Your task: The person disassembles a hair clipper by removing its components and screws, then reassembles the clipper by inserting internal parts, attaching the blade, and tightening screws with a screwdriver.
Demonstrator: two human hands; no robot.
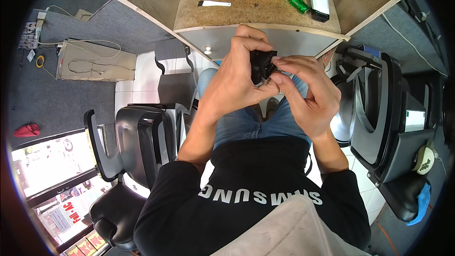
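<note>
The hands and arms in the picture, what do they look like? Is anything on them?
The left hand and right hand are bare: no gloves, and no watch or rings that I can see. Black short sleeves reach about the elbows, part of a black shirt with white SAMSUNG lettering.

Worn wooden tabletop (265,15) at 12 o'clock; black-and-grey chair (372,144) at 3 o'clock. White-tiled floor (361,178) at 4 o'clock; bright window (57,163) between 8 and 9 o'clock.
</note>
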